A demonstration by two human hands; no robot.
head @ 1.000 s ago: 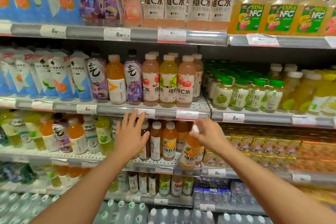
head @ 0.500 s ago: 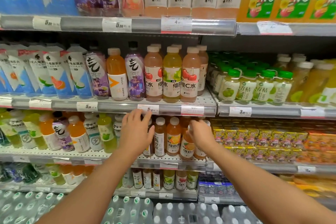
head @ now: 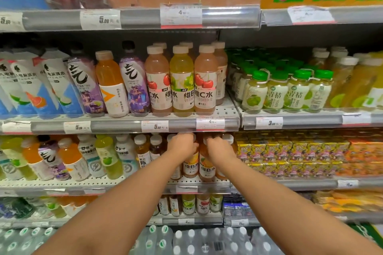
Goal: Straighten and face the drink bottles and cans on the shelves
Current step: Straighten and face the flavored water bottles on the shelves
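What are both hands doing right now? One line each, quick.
Left hand: grips the top of an orange bottle.
Right hand: grips the neighbouring orange bottle.

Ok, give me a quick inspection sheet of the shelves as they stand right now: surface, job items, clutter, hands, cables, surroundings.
Surface: perforated white shelf with price rails; stocked levels above and below.
Job's things: two orange vitamin B bottles and upright at the front of the third shelf, labels forward; cherry vitamin C bottle above them faces out.
Clutter: mixed bottles left on the third shelf lean and look unevenly faced.
Hands: left hand and right hand both reach onto the orange bottles' upper parts; fingers hidden.
Cables: nothing seen.
Surroundings: green-capped juice bottles, juice cartons, water packs at the bottom.
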